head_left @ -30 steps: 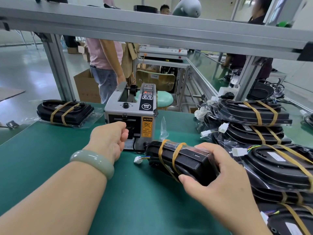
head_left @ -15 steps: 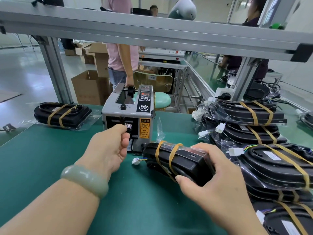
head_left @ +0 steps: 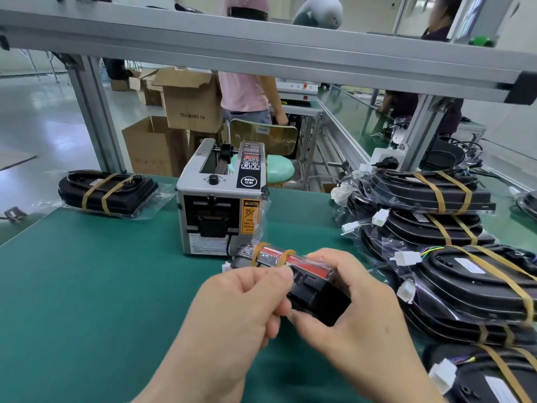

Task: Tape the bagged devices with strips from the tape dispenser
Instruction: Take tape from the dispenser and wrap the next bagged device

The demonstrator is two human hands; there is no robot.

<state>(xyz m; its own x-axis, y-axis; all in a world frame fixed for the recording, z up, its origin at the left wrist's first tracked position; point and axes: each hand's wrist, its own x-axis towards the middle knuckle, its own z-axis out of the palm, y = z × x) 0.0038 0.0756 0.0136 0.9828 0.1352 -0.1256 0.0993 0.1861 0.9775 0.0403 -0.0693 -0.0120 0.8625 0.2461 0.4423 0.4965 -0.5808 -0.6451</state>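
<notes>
**Device (head_left: 313, 289) held in both hands before dispenser (head_left: 220, 205)**

**Position.** The device is black, in a clear bag, with two tan bands (head_left: 286, 258) round its far end. It sits at centre of view, with its near end raised off the green mat (head_left: 87, 286). The far end points to 11 o'clock and lies just in front of the dispenser base. Whether the two touch cannot be told.

**Right hand (head_left: 357, 324).** It is at 4 o'clock of the device. The fingers curl over the top face and the thumb comes in at the near end, clasping the device firmly.

**Left hand (head_left: 241, 312).** It is at 8 o'clock of the device. The fingers are curled, and thumb and forefinger pinch at the device's top edge beside the nearer band. Whether a tape strip lies between them cannot be told.

**Dispenser.** It stands upright on the mat at 12 o'clock of the device, with its outlet facing the person.

**Surroundings.** A stack (head_left: 465, 286) of banded, bagged devices is at 3 o'clock. A lone unit (head_left: 107, 193) lies on the mat at 10 o'clock, well apart.
</notes>
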